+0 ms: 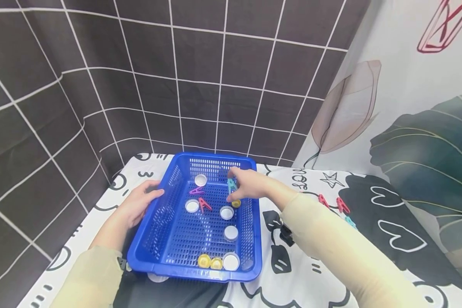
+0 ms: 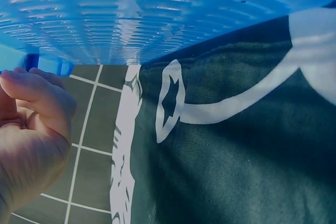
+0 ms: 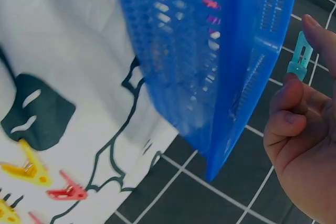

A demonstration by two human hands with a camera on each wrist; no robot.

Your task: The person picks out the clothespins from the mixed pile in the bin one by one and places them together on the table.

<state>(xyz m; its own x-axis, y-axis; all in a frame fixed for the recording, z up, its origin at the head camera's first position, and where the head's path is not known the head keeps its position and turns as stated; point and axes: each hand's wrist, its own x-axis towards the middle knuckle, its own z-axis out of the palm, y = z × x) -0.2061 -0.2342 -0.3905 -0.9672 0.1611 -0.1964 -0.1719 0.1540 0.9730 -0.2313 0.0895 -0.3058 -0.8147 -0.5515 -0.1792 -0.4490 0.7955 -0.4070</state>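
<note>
My right hand (image 1: pixel 248 184) is over the far right part of a blue plastic basket (image 1: pixel 194 270). It pinches a teal clothespin (image 3: pixel 298 61) between thumb and fingertips. On the basket's left rim is my left hand (image 1: pixel 138 202), its thumb over the edge and its other fingers curled by the outer side. Inside the basket lie a purple clothespin (image 1: pixel 196 191), a red clothespin (image 1: pixel 204 204), several white round caps (image 1: pixel 231 233) and several yellow caps (image 1: pixel 204 261). One yellow cap (image 1: pixel 236 203) is just under the right hand.
Right of the basket, red clothespins (image 1: pixel 342 205) and a teal one (image 1: pixel 350 221) lie on the patterned cloth (image 1: pixel 304 265). The right wrist view also shows a yellow clothespin (image 3: pixel 29 169) there. A dark tiled-pattern curtain (image 1: pixel 200 98) hangs behind.
</note>
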